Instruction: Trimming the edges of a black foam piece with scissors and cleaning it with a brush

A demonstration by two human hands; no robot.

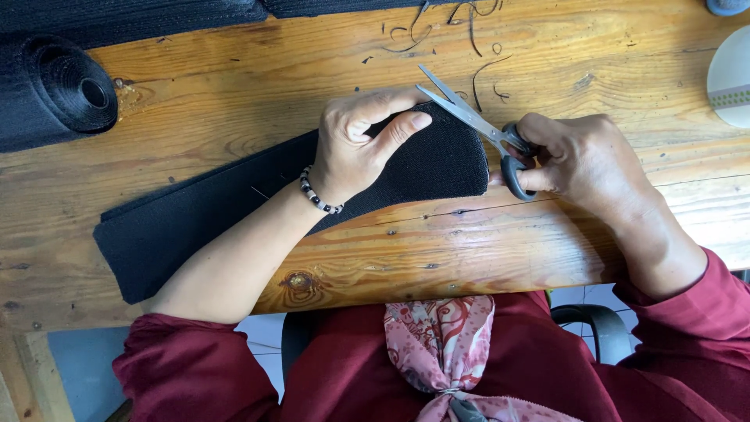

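A long strip of black fabric (234,215) lies across the wooden tabletop (234,101), running from the lower left of the frame up to the centre, where its end has a rounded edge. The left hand (355,144) rests flat on that end, fingers spread and thumb stretched toward the right, pinning the cloth down; a beaded bracelet (319,197) sits on the wrist. The right hand (582,160), right of centre, is closed through the black handles of a pair of scissors (476,121), whose steel blades stand slightly parted and point up and left, meeting the top of the rounded edge just beside the left thumb. The fabric looks thick, textured and fairly stiff for cloth, seemingly doubled in layers, yet light and limp enough to shift, so a flat palm close to the cutting line seems the surest hold, with fingers kept clear of the blades. Thin black trimmings (476,47) lie scattered at the upper centre. A roll of black material (58,94) sits at the upper left, and part of a pale round object (732,78) shows at the right edge.
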